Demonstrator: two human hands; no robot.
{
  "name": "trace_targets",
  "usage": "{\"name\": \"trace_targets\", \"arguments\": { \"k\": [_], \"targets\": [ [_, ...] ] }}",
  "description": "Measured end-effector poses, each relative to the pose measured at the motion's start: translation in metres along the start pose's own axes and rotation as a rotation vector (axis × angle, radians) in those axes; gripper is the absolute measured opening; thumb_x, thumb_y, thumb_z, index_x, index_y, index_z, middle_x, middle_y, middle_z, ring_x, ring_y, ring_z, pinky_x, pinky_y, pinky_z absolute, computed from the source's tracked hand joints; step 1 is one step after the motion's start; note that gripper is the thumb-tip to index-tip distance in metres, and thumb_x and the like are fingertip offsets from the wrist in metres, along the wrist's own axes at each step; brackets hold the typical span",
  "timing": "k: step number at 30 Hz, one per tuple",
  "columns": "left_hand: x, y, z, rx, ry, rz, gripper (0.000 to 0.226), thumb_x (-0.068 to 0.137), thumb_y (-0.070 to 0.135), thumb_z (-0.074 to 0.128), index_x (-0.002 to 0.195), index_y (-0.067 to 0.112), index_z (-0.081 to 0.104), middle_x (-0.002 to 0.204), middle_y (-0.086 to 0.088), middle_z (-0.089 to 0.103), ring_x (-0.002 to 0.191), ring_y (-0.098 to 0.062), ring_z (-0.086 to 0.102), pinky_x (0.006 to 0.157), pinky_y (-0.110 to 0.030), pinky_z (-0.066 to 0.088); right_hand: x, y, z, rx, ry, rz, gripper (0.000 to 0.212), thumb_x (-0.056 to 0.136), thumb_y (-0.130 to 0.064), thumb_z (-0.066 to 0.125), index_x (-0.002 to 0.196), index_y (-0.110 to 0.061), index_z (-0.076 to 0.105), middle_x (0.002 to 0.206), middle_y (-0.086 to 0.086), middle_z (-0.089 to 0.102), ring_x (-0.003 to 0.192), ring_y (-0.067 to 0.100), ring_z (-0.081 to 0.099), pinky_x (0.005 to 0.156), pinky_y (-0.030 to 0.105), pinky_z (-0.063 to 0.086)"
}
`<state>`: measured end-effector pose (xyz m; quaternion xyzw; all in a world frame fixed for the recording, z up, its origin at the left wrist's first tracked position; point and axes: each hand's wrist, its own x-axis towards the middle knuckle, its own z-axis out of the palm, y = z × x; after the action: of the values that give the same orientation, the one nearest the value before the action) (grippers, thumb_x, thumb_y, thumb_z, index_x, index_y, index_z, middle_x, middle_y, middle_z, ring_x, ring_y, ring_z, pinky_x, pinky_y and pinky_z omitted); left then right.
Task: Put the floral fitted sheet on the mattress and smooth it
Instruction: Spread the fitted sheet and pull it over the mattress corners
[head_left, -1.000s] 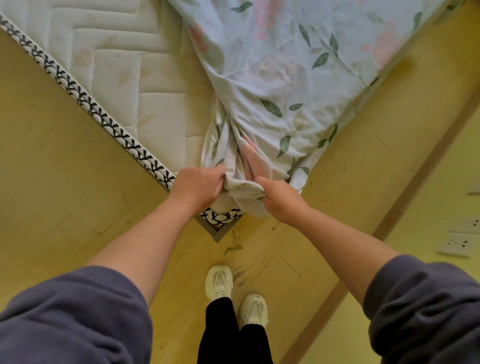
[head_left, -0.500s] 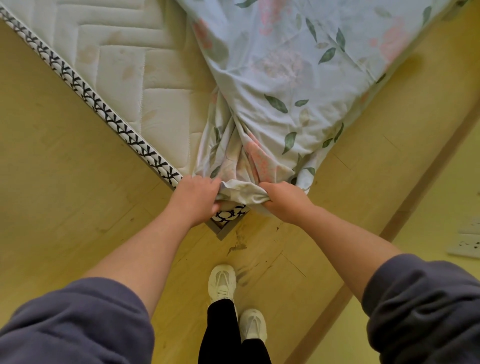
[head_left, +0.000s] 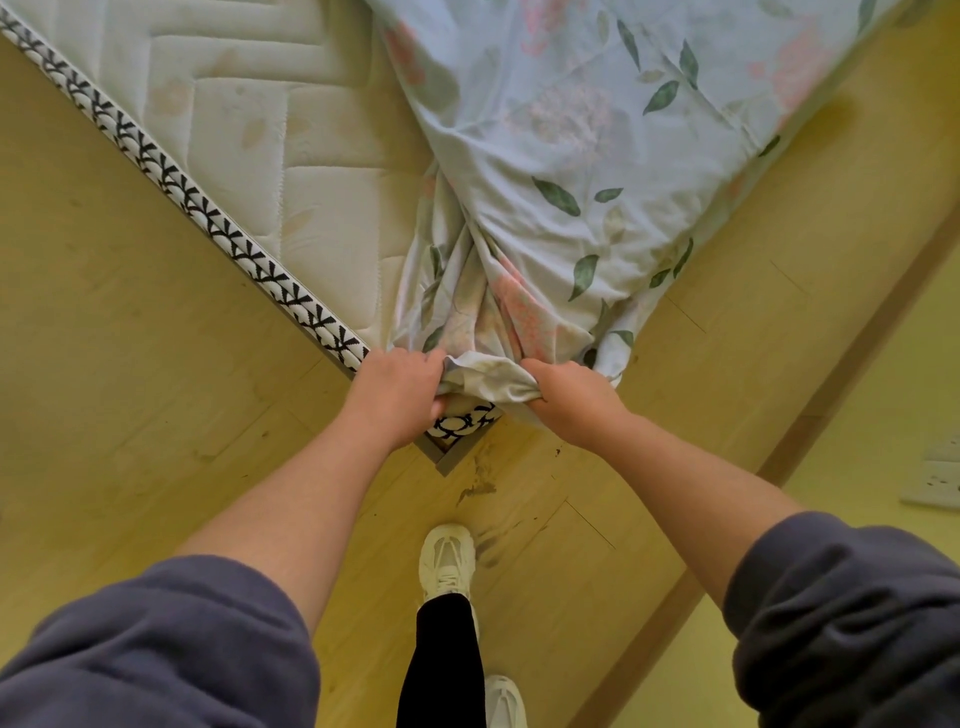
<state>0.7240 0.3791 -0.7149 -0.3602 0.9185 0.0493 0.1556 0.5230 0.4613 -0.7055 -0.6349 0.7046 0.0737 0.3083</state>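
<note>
Wooden floor (head_left: 130, 415), wall socket (head_left: 935, 480), white shoes (head_left: 447, 564) near mattress (head_left: 311, 208) and bunched sheet (head_left: 571, 156)

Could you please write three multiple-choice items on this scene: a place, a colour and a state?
1. The left hand and right hand grip the pale-blue floral fitted sheet at the quilted white mattress's: A middle; B near corner; C far edge.
2. The mattress's edge trim is: A red; B green; C black-and-white.
3. The near corner is: A bare below the hem; B fully covered; C under a pillow.
B, both bunch the hem there; C, the pattern shows; A, trim shows under the hem.
</note>
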Motion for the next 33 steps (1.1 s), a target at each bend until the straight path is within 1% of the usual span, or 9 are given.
{"name": "trace_targets", "arguments": {
  "k": [9, 14, 20, 22, 24, 26, 28, 30, 33],
  "targets": [
    [0.001, 0.002, -0.005, 0.064, -0.045, 0.018, 0.029, 0.095, 0.037, 0.048, 0.12, 0.024, 0.043, 0.068, 0.005, 0.047, 0.06, -0.019, 0.048, 0.051, -0.028, 0.03, -0.003, -0.003, -0.007, -0.018, -0.008, -0.014, 0.01, 0.092, -0.018, 0.042, 0.095, -0.016, 0.051, 0.079, 0.004, 0.059, 0.071, 0.026, 0.057, 0.061, 0.037, 0.046],
    [-0.01, 0.0, -0.003, 0.12, -0.142, 0.107, 0.031, 0.095, 0.03, 0.046, 0.124, 0.021, 0.045, 0.057, 0.006, 0.035, 0.051, -0.016, 0.041, 0.046, -0.027, 0.029, -0.013, -0.003, 0.0, -0.105, -0.108, -0.119, 0.02, 0.093, -0.045, 0.048, 0.094, -0.025, 0.048, 0.073, -0.004, 0.057, 0.065, 0.019, 0.057, 0.054, 0.03, 0.044],
    [-0.026, -0.006, -0.014, 0.071, -0.354, 0.255, 0.024, 0.09, 0.031, 0.046, 0.104, 0.017, 0.059, 0.065, 0.006, 0.044, 0.057, -0.012, 0.045, 0.048, -0.026, 0.036, -0.02, -0.018, 0.009, -0.253, -0.305, -0.097, 0.024, 0.09, -0.015, 0.047, 0.066, -0.016, 0.044, 0.07, 0.0, 0.048, 0.064, 0.021, 0.05, 0.057, 0.032, 0.041],
    [-0.034, -0.007, -0.018, 0.076, -0.276, 0.307, 0.023, 0.093, 0.025, 0.046, 0.109, 0.02, 0.061, 0.083, 0.005, 0.055, 0.072, -0.015, 0.054, 0.055, -0.027, 0.04, -0.021, -0.023, 0.007, -0.19, -0.29, -0.148, 0.012, 0.088, -0.006, 0.047, 0.086, -0.01, 0.058, 0.089, 0.003, 0.054, 0.077, 0.025, 0.056, 0.064, 0.034, 0.044],
    [-0.04, -0.006, -0.02, 0.093, -0.106, 0.357, 0.023, 0.092, 0.02, 0.048, 0.108, 0.022, 0.064, 0.102, 0.003, 0.057, 0.092, -0.017, 0.055, 0.081, -0.032, 0.044, -0.022, -0.025, 0.005, -0.096, -0.252, -0.16, 0.027, 0.085, 0.001, 0.045, 0.105, -0.012, 0.059, 0.1, 0.004, 0.055, 0.084, 0.028, 0.057, 0.068, 0.036, 0.047],
    [-0.041, -0.007, -0.023, 0.05, -0.069, 0.351, 0.015, 0.09, 0.013, 0.046, 0.094, 0.023, 0.057, 0.098, 0.003, 0.061, 0.092, -0.018, 0.057, 0.098, -0.035, 0.04, -0.025, -0.024, 0.006, -0.068, -0.239, -0.111, 0.036, 0.086, 0.001, 0.042, 0.116, -0.015, 0.053, 0.094, 0.007, 0.058, 0.08, 0.028, 0.056, 0.067, 0.036, 0.047],
    [-0.041, -0.011, -0.024, -0.039, -0.16, 0.247, 0.013, 0.089, 0.008, 0.042, 0.089, 0.021, 0.044, 0.078, 0.0, 0.057, 0.078, -0.023, 0.059, 0.077, -0.038, 0.049, -0.03, -0.023, 0.012, -0.107, -0.266, -0.082, 0.04, 0.089, -0.003, 0.041, 0.125, -0.015, 0.048, 0.092, 0.008, 0.058, 0.075, 0.026, 0.053, 0.064, 0.035, 0.045],
    [-0.046, -0.01, -0.018, -0.005, -0.24, 0.224, 0.03, 0.091, 0.007, 0.039, 0.117, 0.021, 0.045, 0.071, -0.001, 0.051, 0.067, -0.024, 0.055, 0.055, -0.035, 0.041, -0.034, -0.026, 0.018, -0.155, -0.307, -0.096, 0.033, 0.09, -0.006, 0.041, 0.119, -0.014, 0.053, 0.094, 0.008, 0.061, 0.077, 0.026, 0.056, 0.067, 0.036, 0.048],
    [-0.063, -0.001, -0.003, 0.051, -0.38, 0.244, 0.04, 0.095, 0.016, 0.038, 0.135, 0.021, 0.039, 0.081, -0.002, 0.06, 0.069, -0.023, 0.056, 0.055, -0.032, 0.037, -0.035, -0.03, 0.027, -0.213, -0.345, -0.134, 0.021, 0.091, -0.009, 0.043, 0.106, -0.016, 0.056, 0.089, 0.005, 0.061, 0.071, 0.024, 0.053, 0.065, 0.035, 0.047]
  ]
}}
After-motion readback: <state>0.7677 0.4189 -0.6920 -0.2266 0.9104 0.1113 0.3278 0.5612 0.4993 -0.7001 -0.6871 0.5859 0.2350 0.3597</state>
